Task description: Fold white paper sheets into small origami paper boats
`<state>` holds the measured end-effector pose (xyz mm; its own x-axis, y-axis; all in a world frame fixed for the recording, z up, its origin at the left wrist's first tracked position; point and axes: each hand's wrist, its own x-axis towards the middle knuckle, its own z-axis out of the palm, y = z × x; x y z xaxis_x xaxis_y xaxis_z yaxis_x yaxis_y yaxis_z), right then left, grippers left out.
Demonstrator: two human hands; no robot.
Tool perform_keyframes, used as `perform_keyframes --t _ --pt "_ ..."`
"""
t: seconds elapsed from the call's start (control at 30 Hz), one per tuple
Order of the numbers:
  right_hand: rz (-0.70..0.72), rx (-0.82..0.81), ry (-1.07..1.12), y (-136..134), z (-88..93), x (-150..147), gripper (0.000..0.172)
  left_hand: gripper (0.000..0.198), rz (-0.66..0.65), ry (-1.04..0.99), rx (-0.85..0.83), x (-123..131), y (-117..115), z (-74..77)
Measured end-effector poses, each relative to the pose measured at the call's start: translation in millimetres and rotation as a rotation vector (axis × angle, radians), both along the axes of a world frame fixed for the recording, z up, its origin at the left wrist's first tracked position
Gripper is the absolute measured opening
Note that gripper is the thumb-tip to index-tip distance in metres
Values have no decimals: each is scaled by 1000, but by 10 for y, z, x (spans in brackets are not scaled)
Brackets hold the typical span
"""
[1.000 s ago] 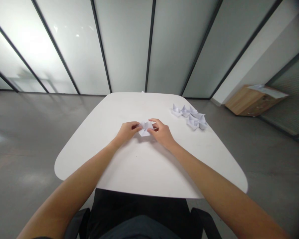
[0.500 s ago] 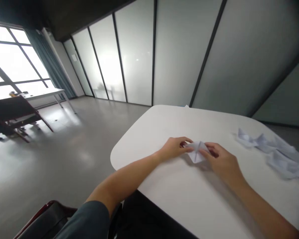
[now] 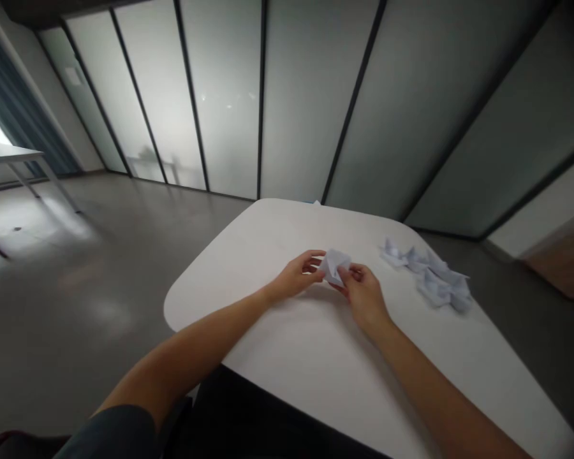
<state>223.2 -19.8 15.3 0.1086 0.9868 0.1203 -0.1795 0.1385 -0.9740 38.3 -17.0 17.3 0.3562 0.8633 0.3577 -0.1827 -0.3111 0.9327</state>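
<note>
While both hands are working close together near the middle of the white counter (image 3: 287, 357), a small piece of folded white paper (image 3: 333, 264) is sitting between them, and it appears to be rising clear of the counter's surface rather than lying flat on it. The camera is also facing somewhat left of where it pointed a moment ago, so the counter is appearing tilted and lower in the frame. The left hand (image 3: 299, 275) is coming in from the lower left, with its curved fingers closing on the paper's left side. The right hand (image 3: 361, 294) is reaching in from the lower right, pinching the paper's lower right edge between its fingers. Neither hand is open; together they are gripping the paper just above the center of the frame. To the right of the hands, a loose cluster of folded paper boats (image 3: 425, 274) is resting on the counter, near but not touching them. Frosted glass partitions (image 3: 224, 95) are running across the top of the frame, and a gray floor (image 3: 76, 331) is spreading out at the left.
</note>
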Motion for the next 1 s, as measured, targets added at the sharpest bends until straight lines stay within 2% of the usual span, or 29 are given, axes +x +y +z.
perform_keyframes --t 0.1,0.23,0.37,0.53,0.67,0.77,0.9,1.0 --pt "85 3 -74 -10 -34 -31 45 48 184 215 110 14 -16 -15" --pt "206 -9 -147 -63 -2 -70 48 31 377 447 198 19 -60 63" --pt "290 -67 -76 -133 86 -95 52 43 480 545 246 -11 -73 122" --pt "390 -126 39 -171 150 -67 54 56 446 675 324 -84 -8 65" --pt "426 -101 42 -144 143 7 32 57 297 701 380 -125 36 14" --pt "418 -87 18 -104 106 60 35 55 224 628 320 -137 56 -7" --pt "365 -93 -13 -58 53 96 35 43 294 499 211 -144 59 13" --pt "312 -103 -35 -42 39 100 34 43 267 411 140 -140 52 49"
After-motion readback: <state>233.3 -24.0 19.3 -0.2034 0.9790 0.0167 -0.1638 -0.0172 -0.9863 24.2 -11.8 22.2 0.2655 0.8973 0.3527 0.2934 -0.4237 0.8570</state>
